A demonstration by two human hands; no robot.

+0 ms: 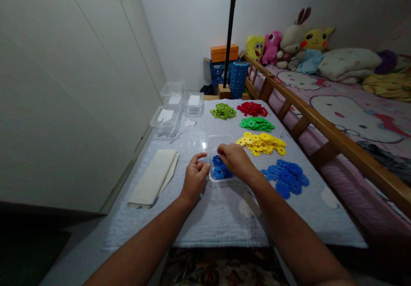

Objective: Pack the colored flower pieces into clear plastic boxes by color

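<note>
A clear plastic container point(221, 183) with a hinged lid point(192, 144) lies open in the middle of the table. Several blue notched discs point(219, 173) rest inside it. At its left rim is my left hand point(195, 178), thumb and curled fingers closed on the edge. My right hand point(236, 161) is over the container, fingertips pinched together above the blue discs; whatever they hold is hidden. To the right spreads a pile of blue discs point(287, 177). Beyond it are piles of yellow discs point(263, 142), green discs point(257, 124), red discs point(252, 108) and lime discs point(223, 111).
More clear containers point(165, 118) with white paper pieces stand at the back left. A folded beige cloth point(154, 177) lies on the left of the cloth-covered table point(221, 230). A wooden bed rail point(337, 138) runs along the right; a black pole point(230, 33) rises behind.
</note>
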